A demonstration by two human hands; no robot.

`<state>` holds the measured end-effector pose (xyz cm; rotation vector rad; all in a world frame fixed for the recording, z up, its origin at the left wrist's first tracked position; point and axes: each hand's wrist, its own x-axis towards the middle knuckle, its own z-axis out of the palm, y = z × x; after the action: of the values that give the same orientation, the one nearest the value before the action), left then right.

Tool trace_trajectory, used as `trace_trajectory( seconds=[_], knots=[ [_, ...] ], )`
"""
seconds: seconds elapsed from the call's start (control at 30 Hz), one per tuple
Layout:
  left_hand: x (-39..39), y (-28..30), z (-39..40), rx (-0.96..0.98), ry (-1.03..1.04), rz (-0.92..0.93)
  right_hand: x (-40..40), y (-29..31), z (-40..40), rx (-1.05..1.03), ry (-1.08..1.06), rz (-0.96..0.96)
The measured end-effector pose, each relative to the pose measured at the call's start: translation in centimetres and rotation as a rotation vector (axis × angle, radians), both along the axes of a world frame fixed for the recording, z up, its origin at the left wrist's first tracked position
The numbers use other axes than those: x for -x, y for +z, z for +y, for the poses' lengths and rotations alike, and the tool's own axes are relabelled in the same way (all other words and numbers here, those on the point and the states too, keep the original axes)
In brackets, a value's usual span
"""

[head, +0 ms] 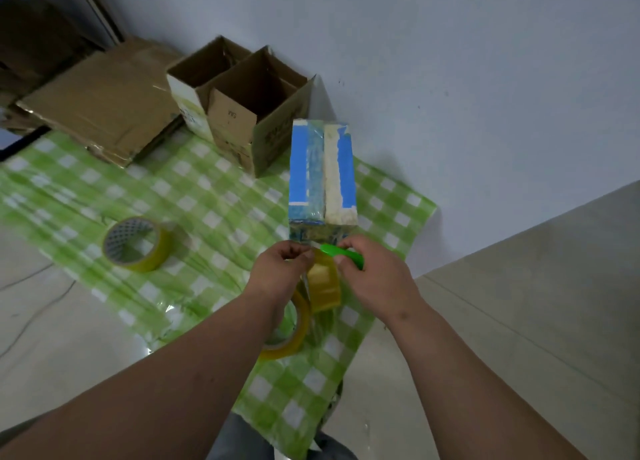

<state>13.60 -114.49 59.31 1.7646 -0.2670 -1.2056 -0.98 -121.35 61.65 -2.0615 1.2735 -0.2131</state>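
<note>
A blue and white box [322, 172] with clear tape along its top seam stands on the green checked sheet [214, 210]. Just in front of its near end, my left hand [280, 272] pinches a strip of yellowish tape [323, 283] pulled up from a tape roll [294, 328] lying below my wrist. My right hand [374, 276] grips a green cutter [343, 255] whose tip points left at the tape, close to my left fingers.
A second yellow tape roll [138, 245] lies on the sheet at the left. Two open cardboard boxes [249, 109] stand behind it, with flattened cardboard [104, 99] to their left. A pale wall rises behind; tiled floor [519, 286] lies to the right.
</note>
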Motion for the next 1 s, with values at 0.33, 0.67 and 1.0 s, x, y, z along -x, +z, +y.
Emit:
trace_trajectory(
  seconds=[0.33,0.67,1.0],
  knots=[
    [0.7,-0.4,-0.8,0.017,0.02,0.094,-1.2,0.4,-0.3,0.132,0.064,0.085],
    [-0.1,-0.3,-1.2,0.012,-0.035,0.051,-0.2,0.6,-1.3,0.155,0.021,0.132],
    [0.1,0.0,-1.2,-0.009,-0.085,0.044,1.7,-0.3,-1.8,0.075,-0.164,0.091]
  ],
)
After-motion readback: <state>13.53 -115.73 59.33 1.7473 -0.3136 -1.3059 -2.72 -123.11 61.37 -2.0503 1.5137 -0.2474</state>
